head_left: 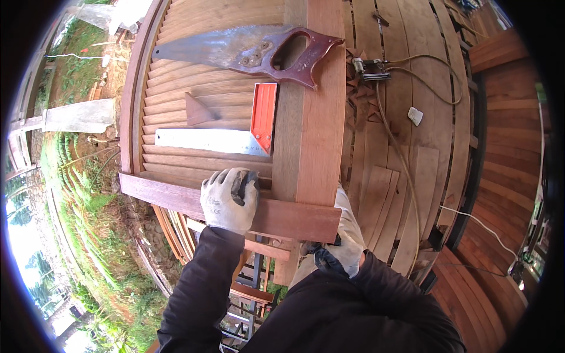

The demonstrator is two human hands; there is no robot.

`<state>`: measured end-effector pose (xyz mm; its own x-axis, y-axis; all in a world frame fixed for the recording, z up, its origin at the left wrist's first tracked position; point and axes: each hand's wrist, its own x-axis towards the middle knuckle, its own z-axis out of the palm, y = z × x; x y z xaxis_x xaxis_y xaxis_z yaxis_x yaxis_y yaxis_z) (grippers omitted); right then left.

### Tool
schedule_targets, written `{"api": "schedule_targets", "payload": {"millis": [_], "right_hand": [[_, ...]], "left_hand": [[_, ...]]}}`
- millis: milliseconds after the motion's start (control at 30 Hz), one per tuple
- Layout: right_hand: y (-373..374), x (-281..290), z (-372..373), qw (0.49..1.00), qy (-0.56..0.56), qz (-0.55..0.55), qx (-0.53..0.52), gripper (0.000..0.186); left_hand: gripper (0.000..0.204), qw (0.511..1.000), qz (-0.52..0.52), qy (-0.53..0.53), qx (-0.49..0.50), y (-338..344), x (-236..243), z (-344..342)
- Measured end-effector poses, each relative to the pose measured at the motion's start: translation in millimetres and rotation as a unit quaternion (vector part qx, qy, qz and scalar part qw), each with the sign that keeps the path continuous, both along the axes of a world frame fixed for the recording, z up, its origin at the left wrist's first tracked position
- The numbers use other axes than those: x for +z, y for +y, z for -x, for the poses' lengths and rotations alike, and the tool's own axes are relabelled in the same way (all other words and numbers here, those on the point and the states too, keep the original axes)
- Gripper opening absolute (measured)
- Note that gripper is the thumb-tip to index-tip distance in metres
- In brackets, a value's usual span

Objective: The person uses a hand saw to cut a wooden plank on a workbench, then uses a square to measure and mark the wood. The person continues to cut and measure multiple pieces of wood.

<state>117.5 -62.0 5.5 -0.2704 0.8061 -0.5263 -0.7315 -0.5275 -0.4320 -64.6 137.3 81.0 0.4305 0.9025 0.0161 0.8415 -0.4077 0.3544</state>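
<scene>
My left hand (pixel 228 203), in a white work glove with a dark palm, grips a reddish-brown wooden board (pixel 288 219) lying across the near end of a slatted wooden panel (pixel 206 103). Its fingers curl over the board's far edge. Just below the board's right end is my right hand (pixel 346 253), gloved too; its dark-coated fingers are bent, and what they hold, if anything, is hidden. On the panel lie a handsaw (pixel 235 52) with a brown handle, a try square (pixel 263 120) with an orange stock, and a small triangular wood offcut (pixel 198 110).
Right of the panel, a nail gun (pixel 371 69) with a hose (pixel 395 138) rests on wooden planks (pixel 421 170) among triangular offcuts. A small white block (pixel 415 116) lies nearby. Stacked timber (pixel 176 226) is below the panel's left side; a planted slope (pixel 88 235) lies farther left.
</scene>
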Motion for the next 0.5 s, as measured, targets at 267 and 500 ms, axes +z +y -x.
{"api": "schedule_targets", "payload": {"millis": [267,500], "right_hand": [[-2,9,-3,0.995,0.049,0.075,0.037,0.024],[-15,2,1,0.995,0.051,0.081,0.037,0.035]], "left_hand": [[0.01,0.999,-0.037,-0.007,0.007,-2,-2,-1],[0.01,0.998,-0.056,-0.011,0.013,-4,-6,0]]}}
